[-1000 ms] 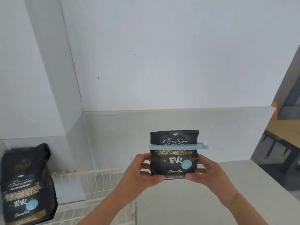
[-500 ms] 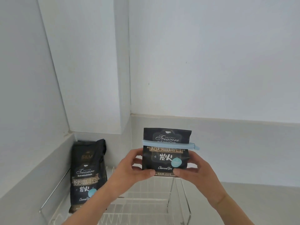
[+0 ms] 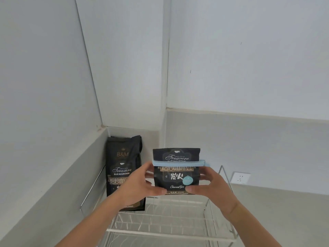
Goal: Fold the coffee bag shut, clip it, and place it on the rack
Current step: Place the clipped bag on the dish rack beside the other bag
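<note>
A black coffee bag (image 3: 176, 171) with its top folded over is held upright in the air above the white wire rack (image 3: 165, 221). A light blue clip (image 3: 178, 163) runs across the bag just under the fold. My left hand (image 3: 140, 184) grips the bag's lower left side and my right hand (image 3: 211, 186) grips its lower right side, thumbs on the front. The bag's bottom edge hangs a little above the rack's wires.
A taller black coffee bag (image 3: 123, 168) stands on the rack's far left, against the wall corner. Walls close in at left and behind. A wall socket (image 3: 240, 177) sits low on the right wall. Grey countertop (image 3: 284, 220) extends to the right of the rack.
The view has swung left and down, bringing the rack under the held bag. Both hands have carried the clipped bag over the rack, closer to the standing bag.
</note>
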A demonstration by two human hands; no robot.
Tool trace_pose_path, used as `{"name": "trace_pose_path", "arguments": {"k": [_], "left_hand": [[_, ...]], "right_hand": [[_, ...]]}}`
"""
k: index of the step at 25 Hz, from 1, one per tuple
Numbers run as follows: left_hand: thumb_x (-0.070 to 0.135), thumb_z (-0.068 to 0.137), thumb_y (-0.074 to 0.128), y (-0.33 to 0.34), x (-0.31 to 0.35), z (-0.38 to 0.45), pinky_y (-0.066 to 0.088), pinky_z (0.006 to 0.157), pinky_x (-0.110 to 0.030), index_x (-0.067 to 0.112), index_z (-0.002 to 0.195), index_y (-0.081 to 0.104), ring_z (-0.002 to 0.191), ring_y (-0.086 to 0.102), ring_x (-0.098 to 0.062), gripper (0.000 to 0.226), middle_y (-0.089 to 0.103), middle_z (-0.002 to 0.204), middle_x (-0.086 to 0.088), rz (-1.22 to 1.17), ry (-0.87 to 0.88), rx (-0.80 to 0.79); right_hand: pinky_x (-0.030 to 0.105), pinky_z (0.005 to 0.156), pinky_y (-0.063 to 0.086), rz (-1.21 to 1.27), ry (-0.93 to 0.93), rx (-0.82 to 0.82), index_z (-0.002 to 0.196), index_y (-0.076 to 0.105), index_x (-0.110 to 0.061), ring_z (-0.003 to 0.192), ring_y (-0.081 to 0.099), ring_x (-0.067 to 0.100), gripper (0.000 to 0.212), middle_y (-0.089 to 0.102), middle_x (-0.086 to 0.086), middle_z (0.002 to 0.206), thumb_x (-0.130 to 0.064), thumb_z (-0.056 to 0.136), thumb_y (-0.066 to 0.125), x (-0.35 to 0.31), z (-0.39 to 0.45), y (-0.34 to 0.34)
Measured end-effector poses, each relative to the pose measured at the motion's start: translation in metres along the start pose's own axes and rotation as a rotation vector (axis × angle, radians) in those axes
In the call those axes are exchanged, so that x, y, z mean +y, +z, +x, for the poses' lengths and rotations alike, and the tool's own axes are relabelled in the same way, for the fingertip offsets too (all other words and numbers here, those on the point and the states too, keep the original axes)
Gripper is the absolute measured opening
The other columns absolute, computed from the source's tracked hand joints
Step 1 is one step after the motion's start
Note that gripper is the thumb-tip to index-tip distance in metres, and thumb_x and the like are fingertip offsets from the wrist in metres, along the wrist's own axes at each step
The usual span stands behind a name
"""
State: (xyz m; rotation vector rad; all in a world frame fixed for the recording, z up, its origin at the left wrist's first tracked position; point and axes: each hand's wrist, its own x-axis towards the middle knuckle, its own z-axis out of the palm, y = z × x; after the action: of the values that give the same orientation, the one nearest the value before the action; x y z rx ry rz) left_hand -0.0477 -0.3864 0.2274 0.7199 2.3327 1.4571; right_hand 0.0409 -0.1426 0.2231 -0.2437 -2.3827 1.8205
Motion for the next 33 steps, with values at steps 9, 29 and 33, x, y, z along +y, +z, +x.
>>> {"name": "trace_pose_path", "arguments": {"k": [9, 29, 33], "left_hand": [[0.026, 0.055, 0.091, 0.023, -0.035, 0.009, 0.06, 0.078, -0.027, 0.036, 0.113, 0.052, 0.086, 0.067, 0.001, 0.071, 0.066, 0.103, 0.019, 0.224, -0.12, -0.077], [0.041, 0.079, 0.074, -0.018, 0.033, 0.023, 0.048, 0.081, -0.018, 0.045, 0.095, 0.07, 0.09, 0.06, 0.005, 0.017, 0.067, 0.093, 0.019, 0.381, 0.061, -0.07], [0.035, 0.081, 0.074, -0.01, 0.042, 0.038, 0.053, 0.081, -0.029, 0.036, 0.09, 0.074, 0.085, 0.062, 0.001, 0.009, 0.068, 0.087, 0.017, 0.518, 0.092, -0.21]], "right_hand": [[0.039, 0.09, 0.051, -0.15, 0.234, -0.071, 0.107, 0.062, -0.036, 0.105, 0.062, 0.016, 0.064, 0.072, -0.008, 0.104, -0.022, 0.052, 0.091, 0.041, 0.004, 0.005], [0.049, 0.096, 0.053, -0.188, 0.228, -0.103, 0.102, 0.058, -0.04, 0.107, 0.061, 0.015, 0.057, 0.07, -0.016, 0.104, -0.033, 0.056, 0.091, 0.045, 0.003, 0.008], [0.045, 0.092, 0.056, -0.23, 0.218, -0.088, 0.102, 0.059, -0.037, 0.105, 0.063, 0.013, 0.06, 0.071, -0.016, 0.103, -0.034, 0.052, 0.092, 0.044, 0.003, 0.008]]}}
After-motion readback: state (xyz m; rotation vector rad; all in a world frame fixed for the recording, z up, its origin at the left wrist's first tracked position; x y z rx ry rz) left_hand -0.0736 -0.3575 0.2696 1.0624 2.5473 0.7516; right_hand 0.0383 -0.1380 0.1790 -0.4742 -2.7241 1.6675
